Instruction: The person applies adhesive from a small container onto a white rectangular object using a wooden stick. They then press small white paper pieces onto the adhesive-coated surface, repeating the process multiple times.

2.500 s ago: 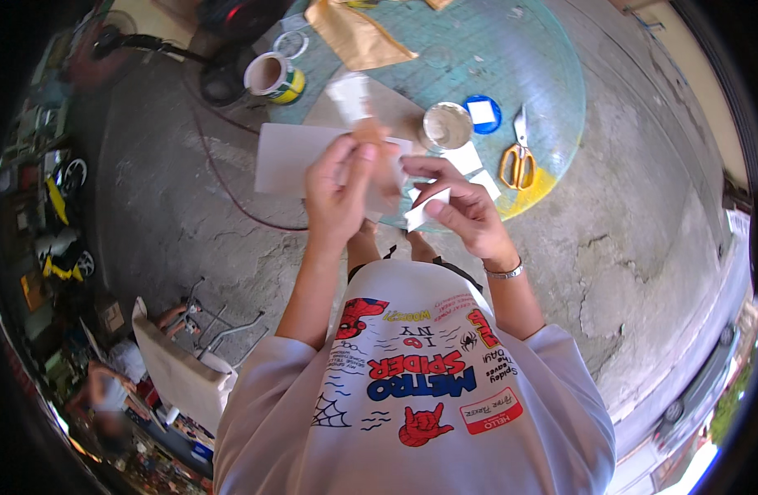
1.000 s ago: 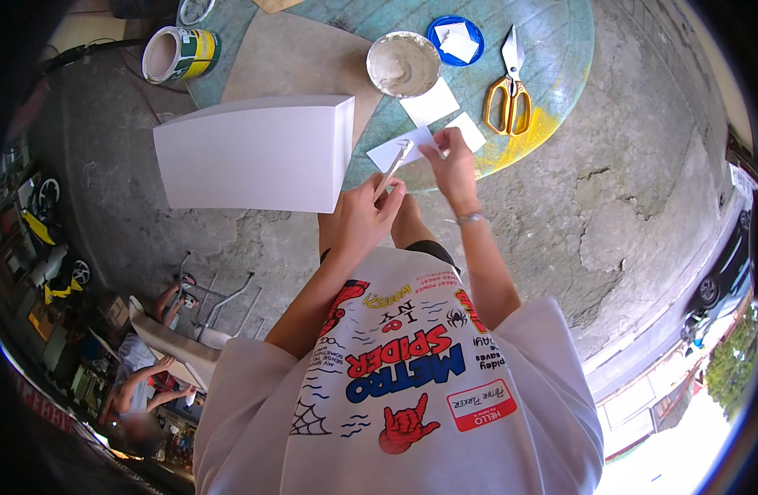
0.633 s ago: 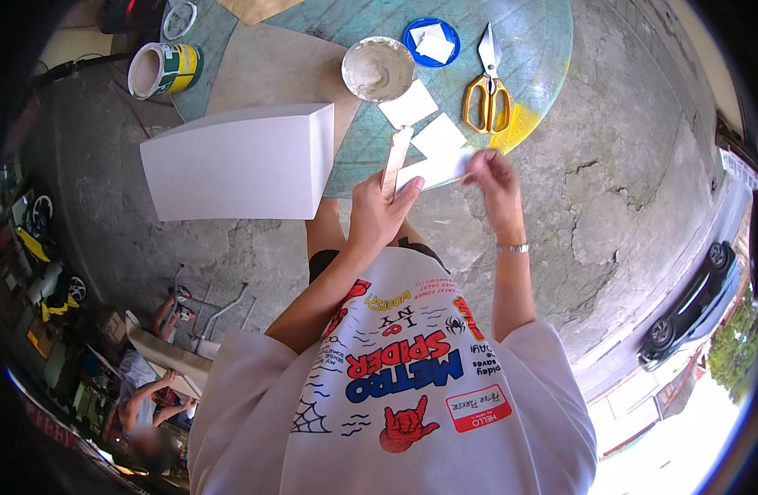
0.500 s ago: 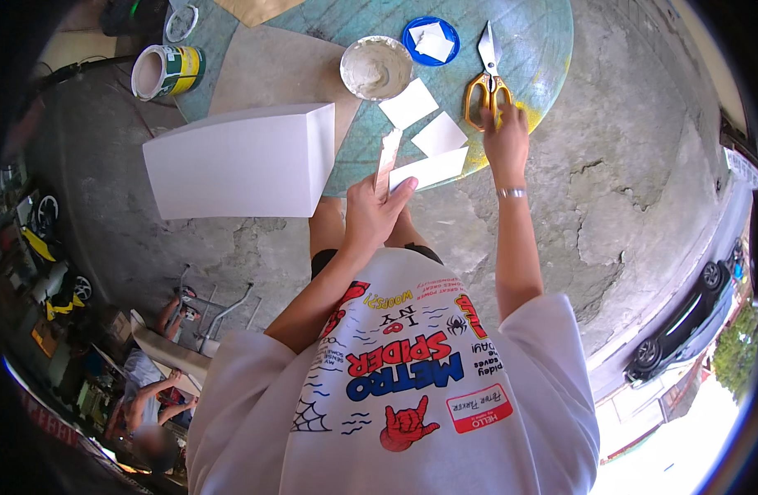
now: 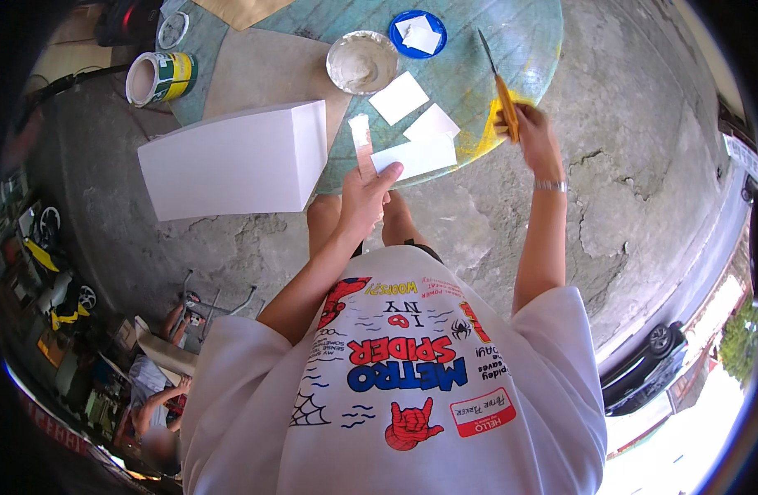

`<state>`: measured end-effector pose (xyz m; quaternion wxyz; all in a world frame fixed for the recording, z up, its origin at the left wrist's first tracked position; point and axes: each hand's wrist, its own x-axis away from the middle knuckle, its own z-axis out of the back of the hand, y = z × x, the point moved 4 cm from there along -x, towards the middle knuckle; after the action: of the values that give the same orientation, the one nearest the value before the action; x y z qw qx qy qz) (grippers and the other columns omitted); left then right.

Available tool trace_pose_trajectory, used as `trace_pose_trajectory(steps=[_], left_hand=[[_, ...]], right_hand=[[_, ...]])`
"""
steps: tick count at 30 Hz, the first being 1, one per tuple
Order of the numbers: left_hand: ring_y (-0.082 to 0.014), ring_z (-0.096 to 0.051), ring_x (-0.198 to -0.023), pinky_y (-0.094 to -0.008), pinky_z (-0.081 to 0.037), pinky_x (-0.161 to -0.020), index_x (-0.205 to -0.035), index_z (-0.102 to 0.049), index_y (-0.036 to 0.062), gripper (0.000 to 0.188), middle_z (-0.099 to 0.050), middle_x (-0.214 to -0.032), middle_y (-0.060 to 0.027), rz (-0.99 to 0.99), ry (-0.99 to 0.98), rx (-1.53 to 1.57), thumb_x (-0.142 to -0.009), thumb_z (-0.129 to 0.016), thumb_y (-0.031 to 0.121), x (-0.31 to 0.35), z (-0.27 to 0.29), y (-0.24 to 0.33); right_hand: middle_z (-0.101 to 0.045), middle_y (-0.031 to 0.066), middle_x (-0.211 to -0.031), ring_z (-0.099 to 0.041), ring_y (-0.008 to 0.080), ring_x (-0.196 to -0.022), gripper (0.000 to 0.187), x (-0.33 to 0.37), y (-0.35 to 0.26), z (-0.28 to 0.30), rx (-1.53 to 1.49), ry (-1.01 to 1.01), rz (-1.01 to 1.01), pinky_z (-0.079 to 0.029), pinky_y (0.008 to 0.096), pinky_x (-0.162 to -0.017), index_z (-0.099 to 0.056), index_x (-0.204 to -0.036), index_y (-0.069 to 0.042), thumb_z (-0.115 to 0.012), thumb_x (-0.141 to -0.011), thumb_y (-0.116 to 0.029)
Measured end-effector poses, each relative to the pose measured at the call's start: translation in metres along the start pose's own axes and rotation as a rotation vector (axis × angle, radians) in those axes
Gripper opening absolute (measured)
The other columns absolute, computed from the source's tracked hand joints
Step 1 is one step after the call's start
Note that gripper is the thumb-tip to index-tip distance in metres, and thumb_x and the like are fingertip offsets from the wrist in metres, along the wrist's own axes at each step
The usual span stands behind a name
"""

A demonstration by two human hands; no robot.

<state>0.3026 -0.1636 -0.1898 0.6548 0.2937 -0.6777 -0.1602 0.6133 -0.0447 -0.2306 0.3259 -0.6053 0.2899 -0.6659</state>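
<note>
My left hand (image 5: 364,200) is closed around a blank white card (image 5: 424,157) and a flat tan stick (image 5: 362,142) with a white-coated tip. The thumb presses on the card's left end. My right hand (image 5: 536,142) grips the orange handles of a pair of scissors (image 5: 507,103), tilted up on edge over the table's right rim, blades pointing away from me. Two loose white pieces, a nearer card (image 5: 432,122) and a farther card (image 5: 399,98), lie beyond the held card. Behind them stands a round tub (image 5: 333,78) of greyish-white paste.
A large white box-like form (image 5: 222,165) sits at the table's left. Small white pieces rest on a blue lid (image 5: 403,49). A yellow-green can (image 5: 181,76) and brown cardboard (image 5: 255,70) occupy the far left of the round green table (image 5: 519,41). Another person (image 5: 152,396) is at lower left.
My right hand has raised the scissors' handles off the table and turned them on edge, moving right. The left hand still holds the card and stick, tilted a little differently.
</note>
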Motion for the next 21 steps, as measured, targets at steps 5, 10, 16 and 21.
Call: trace_pose_trajectory(steps=[5,10,16,21], left_hand=[[-0.0055,-0.050,-0.057,-0.0226,-0.038,-0.049,-0.103,-0.073,0.0019,0.026,-0.063,-0.079,0.0021,-0.114,-0.031,0.206,-0.095,-0.079,0.026,-0.017,-0.006,-0.017],[-0.0055,-0.050,-0.059,-0.0227,-0.040,-0.050,-0.104,-0.072,0.0025,0.025,-0.064,-0.084,0.0013,-0.102,-0.044,0.265,-0.094,-0.080,0.024,-0.020,-0.015,-0.014],[-0.0055,-0.050,-0.059,-0.0231,-0.040,-0.051,-0.099,-0.073,0.0037,0.022,-0.064,-0.081,0.0016,-0.117,-0.086,0.195,-0.093,-0.081,0.024,-0.016,-0.022,-0.005],[-0.0057,-0.050,-0.059,-0.0236,-0.039,-0.051,-0.098,-0.073,0.0040,0.020,-0.064,-0.081,0.0016,-0.120,-0.041,0.212,-0.093,-0.081,0.022,-0.016,-0.013,-0.001]], right_hand=[[-0.062,0.0007,-0.093,-0.059,0.0104,-0.074,0.071,0.145,0.068,-0.013,-0.355,-0.193,-0.011,-0.048,0.0252,-0.065,-0.052,-0.138,-0.001,-0.077,-0.093,-0.049],[-0.053,0.0000,-0.101,-0.054,0.0099,-0.076,0.102,0.220,0.114,-0.042,-0.165,-0.179,-0.075,-0.044,0.0257,-0.063,-0.052,-0.126,-0.007,-0.073,-0.068,-0.088],[-0.046,0.0006,-0.088,-0.045,0.0108,-0.078,0.082,0.189,0.083,-0.064,0.010,-0.307,-0.003,-0.041,0.0278,-0.068,-0.046,-0.107,-0.005,-0.078,-0.077,-0.075],[-0.040,-0.0002,-0.084,-0.039,0.0110,-0.075,0.083,0.174,0.067,-0.070,0.121,-0.351,0.002,-0.038,0.0286,-0.066,-0.047,-0.110,-0.004,-0.074,-0.081,-0.076]])
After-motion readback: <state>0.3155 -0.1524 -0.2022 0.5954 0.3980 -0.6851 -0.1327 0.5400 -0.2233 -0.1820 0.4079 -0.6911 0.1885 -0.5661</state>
